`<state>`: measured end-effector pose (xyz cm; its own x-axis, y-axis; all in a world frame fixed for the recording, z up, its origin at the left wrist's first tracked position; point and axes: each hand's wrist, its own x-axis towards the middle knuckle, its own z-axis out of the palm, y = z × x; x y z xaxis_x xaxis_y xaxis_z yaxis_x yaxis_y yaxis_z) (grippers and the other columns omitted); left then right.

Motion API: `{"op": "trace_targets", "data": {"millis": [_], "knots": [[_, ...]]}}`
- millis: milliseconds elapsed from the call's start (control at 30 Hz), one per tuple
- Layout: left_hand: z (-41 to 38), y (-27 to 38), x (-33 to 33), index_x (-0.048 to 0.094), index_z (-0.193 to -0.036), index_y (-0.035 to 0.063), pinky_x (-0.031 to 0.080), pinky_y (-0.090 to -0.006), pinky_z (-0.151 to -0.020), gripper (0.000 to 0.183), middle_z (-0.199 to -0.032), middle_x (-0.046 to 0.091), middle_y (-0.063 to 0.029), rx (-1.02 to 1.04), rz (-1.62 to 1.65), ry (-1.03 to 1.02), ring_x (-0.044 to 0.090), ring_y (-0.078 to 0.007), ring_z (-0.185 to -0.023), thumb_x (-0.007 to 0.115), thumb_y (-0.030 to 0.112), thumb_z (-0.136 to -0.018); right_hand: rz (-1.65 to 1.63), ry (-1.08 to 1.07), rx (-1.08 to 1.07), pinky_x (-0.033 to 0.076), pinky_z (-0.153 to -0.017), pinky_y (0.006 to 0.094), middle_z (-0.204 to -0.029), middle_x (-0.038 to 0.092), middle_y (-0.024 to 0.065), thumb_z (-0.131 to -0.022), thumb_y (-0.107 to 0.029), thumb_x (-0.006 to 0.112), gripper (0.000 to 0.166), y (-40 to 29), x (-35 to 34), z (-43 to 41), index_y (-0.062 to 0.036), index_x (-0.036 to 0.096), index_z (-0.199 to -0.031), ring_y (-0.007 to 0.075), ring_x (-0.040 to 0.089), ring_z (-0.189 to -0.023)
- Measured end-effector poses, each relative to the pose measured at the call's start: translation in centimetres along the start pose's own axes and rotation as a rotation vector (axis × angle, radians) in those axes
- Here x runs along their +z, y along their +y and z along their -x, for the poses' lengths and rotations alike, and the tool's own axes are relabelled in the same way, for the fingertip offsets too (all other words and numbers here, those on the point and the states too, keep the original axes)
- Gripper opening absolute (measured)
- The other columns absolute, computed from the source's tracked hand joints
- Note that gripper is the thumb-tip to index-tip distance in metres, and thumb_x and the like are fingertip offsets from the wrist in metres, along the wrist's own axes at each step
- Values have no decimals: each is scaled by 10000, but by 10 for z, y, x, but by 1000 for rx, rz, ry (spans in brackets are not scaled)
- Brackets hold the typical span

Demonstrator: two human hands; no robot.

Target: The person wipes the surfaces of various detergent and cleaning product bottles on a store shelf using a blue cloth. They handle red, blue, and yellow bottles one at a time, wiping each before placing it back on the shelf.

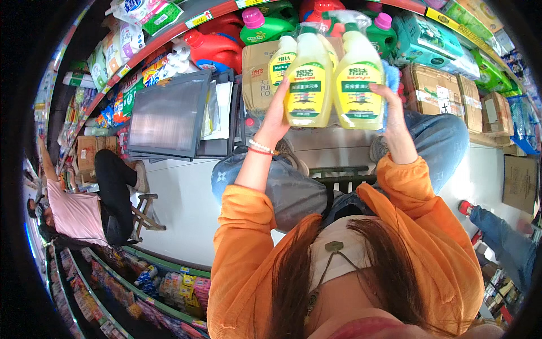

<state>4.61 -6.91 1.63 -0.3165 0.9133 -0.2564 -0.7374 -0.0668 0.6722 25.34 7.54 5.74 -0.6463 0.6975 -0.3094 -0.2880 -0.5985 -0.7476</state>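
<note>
My left hand [275, 112] grips the side of a spray bottle of yellow cleaner [308, 80], its fingers partly hidden behind it. A second yellow spray bottle [359, 80] stands upright beside it, with my right hand [391, 106] around its right side. A blue cloth [390, 84] shows between that bottle and my right hand. Behind the two, another bottle of the same kind [281, 61] shows at the left, and part of one more peeks out between them. Cardboard boxes and the lower shelf lie just behind the bottles.
Grey plastic panels [165, 114] lean at the left by a carton [256, 72]. Red [216, 51] and green detergent jugs [266, 25] line the shelf. Taped cartons [438, 91] stand right. A person in a pink shirt [76, 212] sits at left; another person's leg [501, 241] is at right.
</note>
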Motion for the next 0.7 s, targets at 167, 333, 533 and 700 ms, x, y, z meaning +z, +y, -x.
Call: {"op": "trace_targets", "data": {"millis": [167,333,533,700], "knots": [[-15,-1,9,279,-1478,65,441,-353,-1007,693,-1415,415,-145,230,-480,-12,499,-216,-1250,524,480,-980,653,-41,-450,549,-797,305,-1055,687,102,-744,-122,742,614,-59,42,12,7,541,-1310,173,677,-910],[-22,14,50,270,-1503,138,404,-461,-1050,769,-1447,418,-126,234,-37,-266,455,-257,-1301,426,646,-947,1700,-59,-1187,559,-692,376,-1034,656,113,-691,-194,757,591,-42,74,-20,-89,575,-1243,299,679,-860],[-15,18,30,405,-1438,118,412,-428,-1059,721,-1388,521,-77,163,239,7,517,-262,-1250,374,656,-959,1807,-337,-1077,502,-918,440,-1285,523,166,-715,-192,751,686,53,62,-21,-114,490,-1345,351,562,-1140],[-21,-1,-20,463,-1384,113,485,-416,-970,676,-1298,586,-71,66,218,74,590,-244,-1150,434,632,-953,1690,-708,-987,391,-1087,465,-1447,432,130,-739,-203,753,734,71,55,-33,-131,462,-1408,376,418,-1320]]}}
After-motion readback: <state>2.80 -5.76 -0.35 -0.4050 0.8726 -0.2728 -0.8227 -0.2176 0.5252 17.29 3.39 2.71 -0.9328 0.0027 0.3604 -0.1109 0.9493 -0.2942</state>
